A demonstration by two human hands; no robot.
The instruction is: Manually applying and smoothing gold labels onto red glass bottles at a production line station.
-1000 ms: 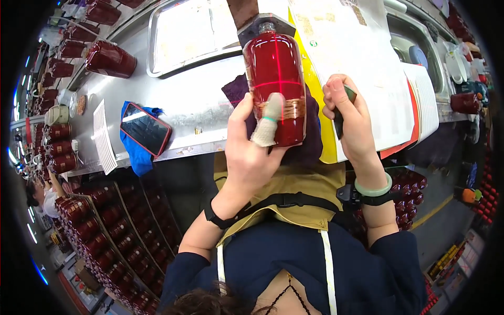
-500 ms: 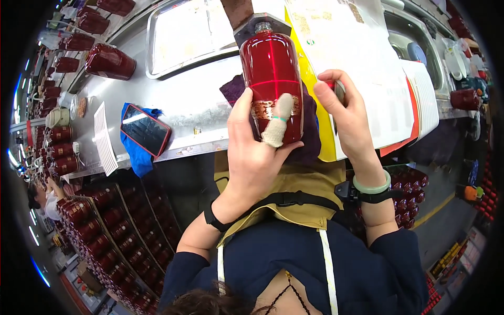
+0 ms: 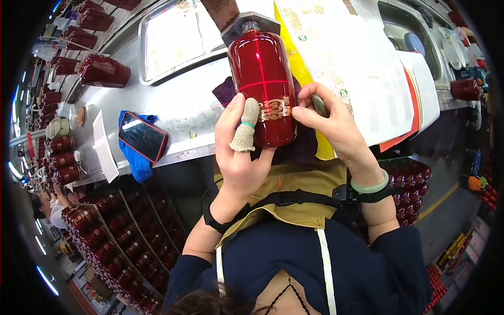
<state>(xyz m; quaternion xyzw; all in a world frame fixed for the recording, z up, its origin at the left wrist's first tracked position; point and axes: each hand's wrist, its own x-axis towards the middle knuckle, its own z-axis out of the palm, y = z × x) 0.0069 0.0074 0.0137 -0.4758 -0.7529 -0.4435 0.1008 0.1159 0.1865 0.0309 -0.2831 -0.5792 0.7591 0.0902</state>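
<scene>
A dark red glass bottle (image 3: 262, 65) lies at the middle of the bench on a purple cloth (image 3: 224, 92), its neck at a metal stop. Thin red light lines cross its surface. A gold decal (image 3: 274, 109) is on the bottle near its base. My left hand (image 3: 239, 163) grips the bottle's left side and base; a knitted finger cover (image 3: 245, 126) with a green band is on one finger. My right hand (image 3: 336, 123) is closed around a small flat grey-green piece (image 3: 319, 105), partly hidden by the fingers, with its fingertips at the decal's right end.
A metal tray (image 3: 149, 52) stands at the back. Left are a phone (image 3: 143, 136) on a blue cloth (image 3: 137, 167), a white strip sheet (image 3: 105, 147) and another red bottle (image 3: 104, 71). Right lie white sheets (image 3: 367, 100) and a sink (image 3: 438, 47). Racked bottles (image 3: 110, 220) stand below left.
My left covered finger has moved off the decal to the bottle's left side. My right hand has come in to the decal's right end. The whole view has shifted slightly.
</scene>
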